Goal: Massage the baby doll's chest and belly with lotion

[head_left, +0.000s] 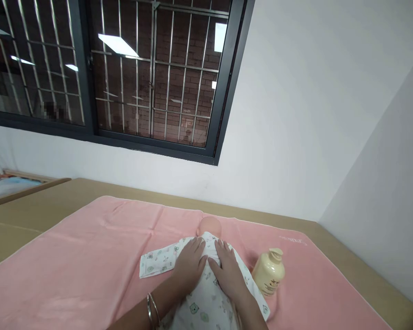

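A baby doll (209,225) lies on a pink mat, dressed in a white printed gown (199,302) with long sleeves. Only its bald head shows above the collar, and no facial features can be seen. My left hand (192,262) rests flat on the left of the gown's upper part, fingers pointing toward the head. Beside it, my right hand (228,268) lies flat on the right of the upper part. The two thumbs nearly meet in the middle. One gown sleeve (158,261) stretches out to the left; the other slants down to the right, partly behind my right forearm.
A cream pump bottle (269,271) stands on the pink mat (82,256), right of the doll. Under the mat is a wooden tabletop (99,185), bordered by white walls. Above is a dark-framed window (213,151) with metal bars. At far left, a wood-edged bin (55,183) holds pale cloth.
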Motion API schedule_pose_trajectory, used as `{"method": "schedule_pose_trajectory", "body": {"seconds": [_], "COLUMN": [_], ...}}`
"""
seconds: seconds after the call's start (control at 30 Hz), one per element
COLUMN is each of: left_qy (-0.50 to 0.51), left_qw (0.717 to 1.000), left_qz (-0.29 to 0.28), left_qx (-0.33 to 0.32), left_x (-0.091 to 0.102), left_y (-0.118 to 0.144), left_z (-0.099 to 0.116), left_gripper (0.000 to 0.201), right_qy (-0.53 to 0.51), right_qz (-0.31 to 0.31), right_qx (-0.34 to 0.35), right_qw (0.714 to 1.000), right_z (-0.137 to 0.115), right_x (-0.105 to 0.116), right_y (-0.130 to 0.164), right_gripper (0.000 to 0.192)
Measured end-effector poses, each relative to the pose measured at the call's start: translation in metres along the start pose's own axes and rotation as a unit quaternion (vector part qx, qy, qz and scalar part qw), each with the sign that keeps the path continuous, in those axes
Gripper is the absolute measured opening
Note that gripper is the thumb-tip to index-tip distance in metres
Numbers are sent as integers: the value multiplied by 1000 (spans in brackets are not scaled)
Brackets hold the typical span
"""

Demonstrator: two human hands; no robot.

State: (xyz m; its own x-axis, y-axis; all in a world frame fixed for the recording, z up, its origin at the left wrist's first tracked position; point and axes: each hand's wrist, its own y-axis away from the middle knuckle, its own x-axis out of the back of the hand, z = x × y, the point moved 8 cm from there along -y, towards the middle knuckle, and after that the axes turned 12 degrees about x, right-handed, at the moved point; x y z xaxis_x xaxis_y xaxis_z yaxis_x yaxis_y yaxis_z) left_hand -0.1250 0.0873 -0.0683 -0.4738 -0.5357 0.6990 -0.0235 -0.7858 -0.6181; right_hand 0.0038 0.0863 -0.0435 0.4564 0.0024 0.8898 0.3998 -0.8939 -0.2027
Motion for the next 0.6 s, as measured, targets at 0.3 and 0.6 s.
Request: {"method": "schedule_pose_trajectory", "body": {"seconds": [0.3,0.6], "left_qy": [-36,-29], "left_qw": [995,999], "left_qz": [-10,14], "left_qx": [89,-29], "left_x": [1,7], "left_y": [4,4], "left_z": [-6,19], "left_gripper": [46,40], "right_qy": [7,23], "right_qz": [8,4], "right_qx": [-52,-27], "right_qw": [999,999], "right_z": [-3,-11], "right_x": [4,-2], "right_y": [3,0], "right_gripper": [58,55]}}
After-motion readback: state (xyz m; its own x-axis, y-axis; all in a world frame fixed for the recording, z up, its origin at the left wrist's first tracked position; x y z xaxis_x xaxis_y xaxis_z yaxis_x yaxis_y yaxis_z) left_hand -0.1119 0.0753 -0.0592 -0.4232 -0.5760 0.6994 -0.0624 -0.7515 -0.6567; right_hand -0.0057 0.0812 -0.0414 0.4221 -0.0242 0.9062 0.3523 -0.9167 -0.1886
